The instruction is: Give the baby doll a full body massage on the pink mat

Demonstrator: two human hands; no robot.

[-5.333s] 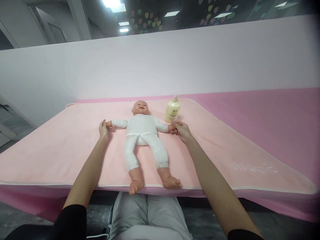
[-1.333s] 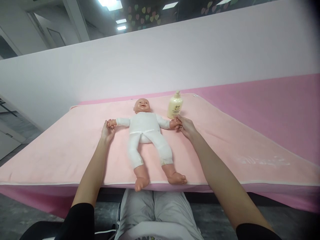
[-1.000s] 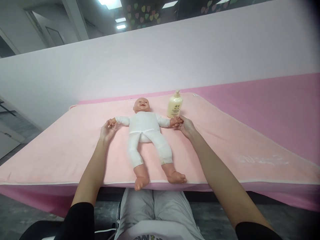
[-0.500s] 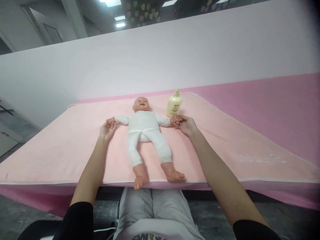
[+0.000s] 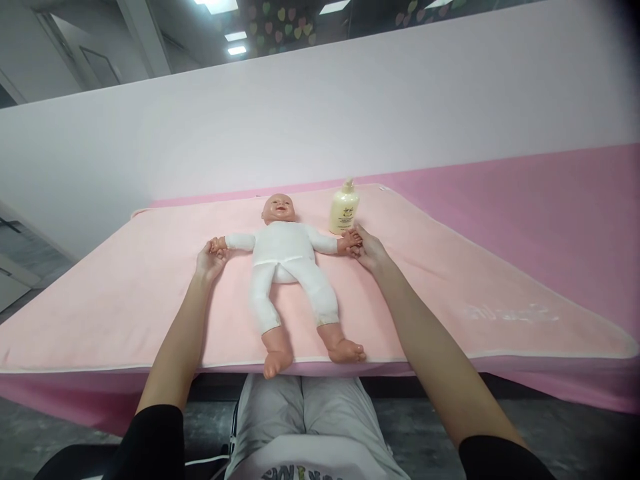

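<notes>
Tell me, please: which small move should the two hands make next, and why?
Perhaps guide the doll's arms gently inward: they stretch out sideways, and the left hand and right hand each grasp a doll hand.

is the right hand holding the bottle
No, the right hand has its fingers on the hand of the doll, while the bottle stands upright on the towel.

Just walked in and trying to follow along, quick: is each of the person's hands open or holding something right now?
Left hand: closed, holding the doll's right hand.
Right hand: closed, holding the doll's left hand.
</notes>
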